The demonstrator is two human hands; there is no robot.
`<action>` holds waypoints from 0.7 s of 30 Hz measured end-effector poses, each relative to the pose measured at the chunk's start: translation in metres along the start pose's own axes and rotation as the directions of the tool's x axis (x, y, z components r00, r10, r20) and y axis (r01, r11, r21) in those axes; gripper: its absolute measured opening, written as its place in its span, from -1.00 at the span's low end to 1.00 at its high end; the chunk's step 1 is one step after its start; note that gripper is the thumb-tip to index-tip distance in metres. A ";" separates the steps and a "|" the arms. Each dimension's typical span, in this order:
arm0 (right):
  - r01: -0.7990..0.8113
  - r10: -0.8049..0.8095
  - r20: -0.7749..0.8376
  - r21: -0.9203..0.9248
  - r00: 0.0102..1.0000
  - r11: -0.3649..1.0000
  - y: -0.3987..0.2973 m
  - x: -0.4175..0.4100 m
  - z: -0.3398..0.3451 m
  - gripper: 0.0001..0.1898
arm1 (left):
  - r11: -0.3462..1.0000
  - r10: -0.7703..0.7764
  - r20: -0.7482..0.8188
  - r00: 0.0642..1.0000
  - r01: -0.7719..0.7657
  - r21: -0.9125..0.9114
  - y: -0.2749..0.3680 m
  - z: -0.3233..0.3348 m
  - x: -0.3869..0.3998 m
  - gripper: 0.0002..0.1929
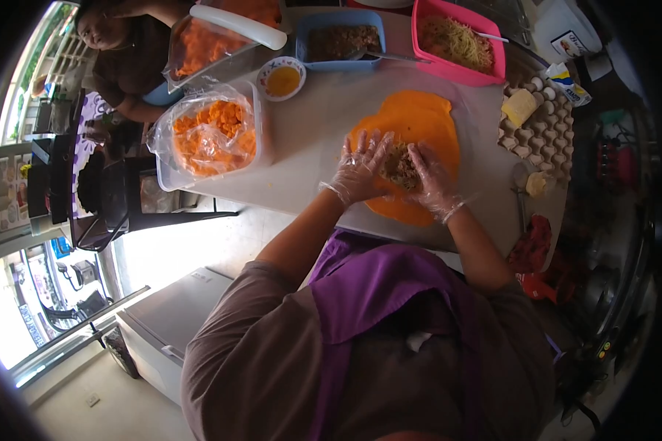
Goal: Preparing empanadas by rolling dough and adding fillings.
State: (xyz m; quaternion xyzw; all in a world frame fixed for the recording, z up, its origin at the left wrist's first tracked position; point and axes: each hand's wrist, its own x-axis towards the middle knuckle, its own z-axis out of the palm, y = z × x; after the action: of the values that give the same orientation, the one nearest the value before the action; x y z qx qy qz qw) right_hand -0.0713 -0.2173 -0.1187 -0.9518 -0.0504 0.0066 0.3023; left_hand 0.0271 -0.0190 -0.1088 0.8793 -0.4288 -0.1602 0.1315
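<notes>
A flat, rolled-out sheet of orange dough [419, 116] lies on the table in front of me. Near its middle sits a mound of filling [401, 167], ground meat with pale shreds. My left hand [359, 170], in a clear plastic glove, rests at the filling's left side with its fingers spread. On the opposite side my right hand [434, 179], gloved the same way, has its fingertips against the mound. Both palms are low over the near part of the dough and hide some of it. Neither hand grips anything.
Along the table [309, 138] stand a plastic-covered tub of orange dough [215, 132], a bowl of yellow liquid [282, 80], a blue meat container [339, 41] and a pink tub of shreds [458, 47]. An egg tray [546, 129] and spoon [520, 182] lie right. Another person sits far left.
</notes>
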 end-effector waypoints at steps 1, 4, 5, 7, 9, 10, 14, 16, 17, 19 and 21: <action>-0.007 0.006 -0.001 -0.003 1.000 1.000 0.001 0.001 0.004 0.11 | 1.000 0.020 -0.021 1.000 -0.020 0.002 -0.001 0.002 0.005 0.23; -0.096 0.097 -0.040 0.032 0.994 0.995 0.005 0.005 0.011 0.13 | 0.999 -0.031 -0.063 0.998 0.030 -0.018 -0.003 0.005 0.015 0.24; -0.036 0.039 -0.019 0.119 0.999 0.992 0.007 0.008 0.010 0.15 | 1.000 -0.025 -0.093 0.995 0.024 -0.011 -0.008 0.009 0.016 0.25; 0.008 -0.007 -0.006 0.163 1.000 0.987 0.006 0.004 0.007 0.19 | 0.997 -0.007 -0.065 0.998 0.001 -0.081 -0.013 0.002 0.011 0.25; -0.028 0.029 -0.008 0.121 1.000 0.992 0.007 -0.002 0.004 0.20 | 0.990 0.003 -0.049 0.999 -0.010 -0.137 -0.019 -0.007 0.003 0.25; -0.047 0.049 -0.019 0.078 0.999 0.996 0.007 -0.006 0.003 0.22 | 0.991 -0.027 -0.015 1.000 0.024 -0.135 -0.021 -0.009 -0.002 0.25; -0.124 0.124 0.003 0.030 0.992 0.992 0.007 -0.007 0.001 0.19 | 0.989 -0.052 -0.001 0.999 0.051 -0.135 -0.022 -0.004 -0.002 0.21; -0.118 0.118 -0.032 0.011 0.992 0.993 0.008 -0.004 0.003 0.12 | 0.994 -0.026 -0.011 1.000 0.025 -0.102 -0.018 -0.006 0.005 0.20; -0.118 0.118 -0.031 0.011 0.993 0.993 0.008 -0.002 0.005 0.12 | 0.998 -0.004 -0.022 1.000 0.003 -0.066 -0.016 -0.006 0.007 0.20; -0.121 0.120 -0.093 -0.006 0.988 0.993 0.006 0.002 0.008 0.07 | 0.997 0.008 -0.049 0.999 -0.011 -0.076 -0.014 -0.001 0.011 0.17; -0.109 0.110 -0.093 0.014 0.990 0.994 0.005 0.002 0.008 0.05 | 0.996 0.022 -0.077 0.997 -0.028 -0.085 -0.014 0.001 0.011 0.15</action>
State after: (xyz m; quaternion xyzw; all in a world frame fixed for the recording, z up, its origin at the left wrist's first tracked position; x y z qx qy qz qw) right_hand -0.0695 -0.2166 -0.1284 -0.9510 0.0163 -0.0213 0.3080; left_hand 0.0426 -0.0197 -0.1165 0.8729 -0.4271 -0.1432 0.1876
